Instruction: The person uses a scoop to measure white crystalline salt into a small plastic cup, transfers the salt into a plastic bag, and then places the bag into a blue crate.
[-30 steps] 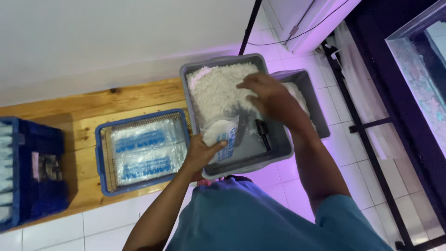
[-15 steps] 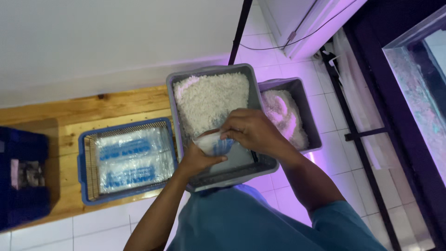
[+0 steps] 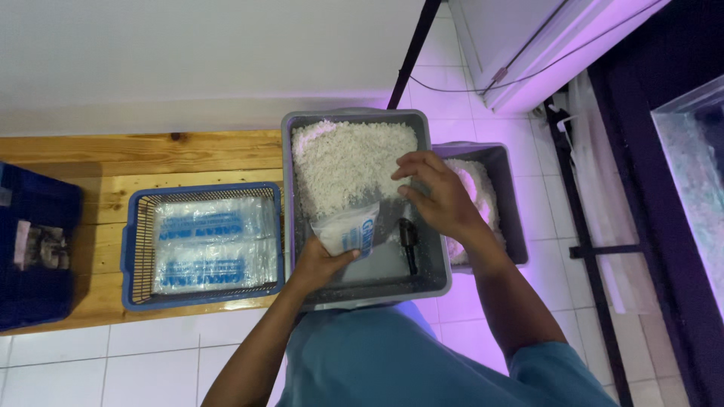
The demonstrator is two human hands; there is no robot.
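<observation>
left hand (image 3: 320,264): from my feed it's clamped on the bottom end of a small clear plastic bag (image 3: 348,231) with blue print, holding it up at a tilt over the near half of the grey tub (image 3: 291,188).
right hand (image 3: 437,197): hovering over the tub's right side, fingers curled and half spread, just right of the bag's top. It's not gripping anything I can make out, and I can't say if the fingertips touch the bag.
grey tub: sits at the bench's right end, far half heaped with white grains (image 3: 351,166), near half mostly bare floor with a black scoop (image 3: 409,240) lying on it under the right wrist.
second grey tub (image 3: 510,203): tucked against the first one's right wall, more white stuff inside.
blue basket (image 3: 139,249): on the wooden bench (image 3: 113,162), just left of the tub, stacked with flat filled bags.
dark blue crate (image 3: 34,256): at the left end of the bench.
</observation>
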